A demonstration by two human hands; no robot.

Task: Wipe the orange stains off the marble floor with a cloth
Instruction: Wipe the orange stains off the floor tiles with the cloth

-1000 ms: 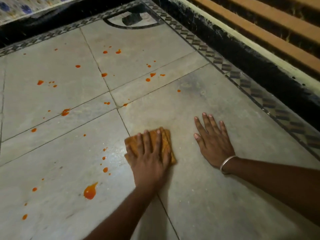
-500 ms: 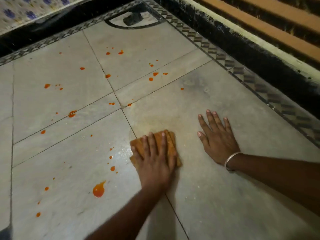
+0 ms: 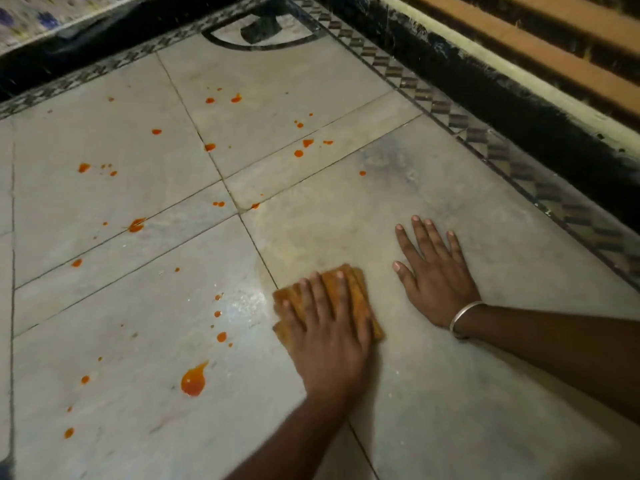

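- A person's left hand (image 3: 329,337) lies flat, fingers spread and straight, pressing a folded orange-brown cloth (image 3: 358,284) onto the marble floor (image 3: 450,393); it holds nothing by curling.
- The right hand (image 3: 436,271), with a metal bangle (image 3: 462,318) at the wrist, rests palm down on bare floor just beside the cloth, fingers straight and apart, seemingly as a support.
- The cloth sits near the middle of the view, straddling a tile joint.
- Just beyond the cloth the marble shows a faint yellowish smear (image 3: 311,244), which suggests this patch is wiped but not fully clean.
- The slab to the right, under the right hand, shows almost no orange.
- Much appears left: a large wet orange blot (image 3: 193,381) lies to the left of the cloth, with small drops (image 3: 221,337) between them.
- More spots scatter across the far tiles (image 3: 301,147) and the left side (image 3: 83,167).
- My estimate: the job is at an early stage, most stains untouched.
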